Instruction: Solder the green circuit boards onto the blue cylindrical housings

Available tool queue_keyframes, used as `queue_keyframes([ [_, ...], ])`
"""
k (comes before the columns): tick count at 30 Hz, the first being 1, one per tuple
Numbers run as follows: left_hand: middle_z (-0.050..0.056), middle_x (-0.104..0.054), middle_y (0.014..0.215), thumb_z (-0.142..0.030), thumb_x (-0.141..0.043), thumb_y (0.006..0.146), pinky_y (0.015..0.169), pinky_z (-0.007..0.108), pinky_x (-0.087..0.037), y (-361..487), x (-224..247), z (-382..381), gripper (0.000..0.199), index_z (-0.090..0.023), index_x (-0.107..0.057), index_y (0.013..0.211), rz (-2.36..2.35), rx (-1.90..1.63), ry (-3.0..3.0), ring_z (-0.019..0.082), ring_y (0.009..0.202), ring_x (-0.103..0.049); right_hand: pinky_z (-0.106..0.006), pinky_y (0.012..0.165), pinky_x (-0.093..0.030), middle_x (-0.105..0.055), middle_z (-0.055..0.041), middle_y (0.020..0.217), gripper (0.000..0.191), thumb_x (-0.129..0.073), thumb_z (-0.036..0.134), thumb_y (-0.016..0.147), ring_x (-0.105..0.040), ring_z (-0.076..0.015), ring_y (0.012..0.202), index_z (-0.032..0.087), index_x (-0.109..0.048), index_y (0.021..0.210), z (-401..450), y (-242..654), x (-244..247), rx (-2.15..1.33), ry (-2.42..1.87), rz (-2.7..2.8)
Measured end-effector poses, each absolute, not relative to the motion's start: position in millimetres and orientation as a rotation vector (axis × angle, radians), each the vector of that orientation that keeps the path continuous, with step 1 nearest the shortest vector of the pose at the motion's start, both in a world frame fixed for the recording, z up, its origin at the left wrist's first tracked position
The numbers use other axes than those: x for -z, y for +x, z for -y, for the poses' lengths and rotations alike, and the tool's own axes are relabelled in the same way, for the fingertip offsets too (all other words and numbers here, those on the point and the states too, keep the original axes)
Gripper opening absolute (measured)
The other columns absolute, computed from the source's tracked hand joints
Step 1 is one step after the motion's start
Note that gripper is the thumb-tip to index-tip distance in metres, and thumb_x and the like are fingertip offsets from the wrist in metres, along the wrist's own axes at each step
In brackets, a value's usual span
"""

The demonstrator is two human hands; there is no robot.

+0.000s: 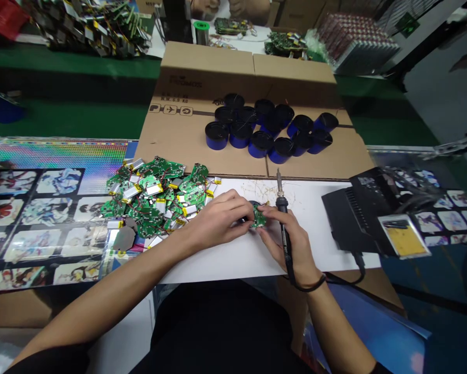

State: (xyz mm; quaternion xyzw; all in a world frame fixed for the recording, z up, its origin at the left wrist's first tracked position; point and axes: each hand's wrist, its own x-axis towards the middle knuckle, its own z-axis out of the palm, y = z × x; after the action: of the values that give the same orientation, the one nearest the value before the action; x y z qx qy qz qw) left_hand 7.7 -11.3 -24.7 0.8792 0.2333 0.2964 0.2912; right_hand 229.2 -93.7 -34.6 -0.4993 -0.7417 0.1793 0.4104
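A small green circuit board (259,216) is held between my two hands over the white work surface. My left hand (227,218) has its fingers closed at the board's left edge, beside a dark round part that is mostly hidden. On the right edge, the thumb and index finger of my right hand (290,239) pinch the board. A soldering iron (282,202) also lies in my right hand, its metal tip pointing up and away from me. Left of my hands is a pile of green boards (149,221) with silver battery cells and wires.
Several blue cylinders with black tops (282,149) stand on flattened cardboard (171,140). At the right sits a black soldering station (358,213) with a yellow sponge tray (403,236). Another person's hands (237,7) show beyond the bench.
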Motion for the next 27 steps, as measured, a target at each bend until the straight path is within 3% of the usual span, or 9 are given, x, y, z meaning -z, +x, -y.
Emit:
queue_keyframes([
  [11,0.007,-0.077,0.107,-0.024,-0.061,0.107,0.093,0.034,-0.051,5.7,27.8,10.8,0.011,-0.020,-0.071,0.106,-0.638,-0.751,2.350,0.022,0.103,-0.062,-0.045,0.096,-0.061,-0.080,-0.0015,0.108,0.046,-0.074,0.009,0.095,-0.077,-0.0223,0.096,0.032,-0.059,0.132,99.4,204.7,44.2,-0.251,-1.306,1.710],
  [27,0.008,-0.073,0.111,-0.026,-0.061,0.109,0.095,0.036,-0.050,5.5,26.8,9.4,0.013,-0.020,-0.072,0.107,-0.592,-0.736,2.296,0.023,0.105,-0.056,-0.043,0.092,-0.063,-0.078,-0.0027,0.107,0.042,-0.069,0.011,0.098,-0.075,-0.0237,0.102,0.032,-0.059,0.133,102.9,212.6,44.8,-0.290,-1.311,1.752],
])
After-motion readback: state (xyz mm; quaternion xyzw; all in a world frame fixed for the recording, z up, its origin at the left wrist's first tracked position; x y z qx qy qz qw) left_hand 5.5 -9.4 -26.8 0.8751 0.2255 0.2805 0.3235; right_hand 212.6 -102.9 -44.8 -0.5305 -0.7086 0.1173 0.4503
